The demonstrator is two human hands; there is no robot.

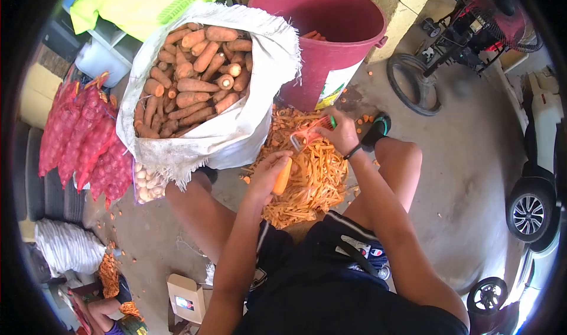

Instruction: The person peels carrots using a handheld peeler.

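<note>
My left hand (270, 172) is closed around a peeled orange carrot (282, 178), its tip pointing down. In my right hand (342, 133) is a peeler (307, 133) with a reddish body, a metal blade end and a bit of green at the fingers. The blade sits a little above and right of the carrot, apart from it. Beneath both hands lies a large heap of orange peelings (319, 184) between my legs. Unpeeled carrots (195, 85) fill a white woven sack (236, 146) beyond my left hand.
A tall red bin (307, 63) with some carrots inside stands ahead. Red net bags of onions (88, 137) and a bag of garlic (147, 184) are at left. An open cardboard box (186, 299), a tire (413, 87), a fan (502, 10) and another person's leg (101, 311) also show.
</note>
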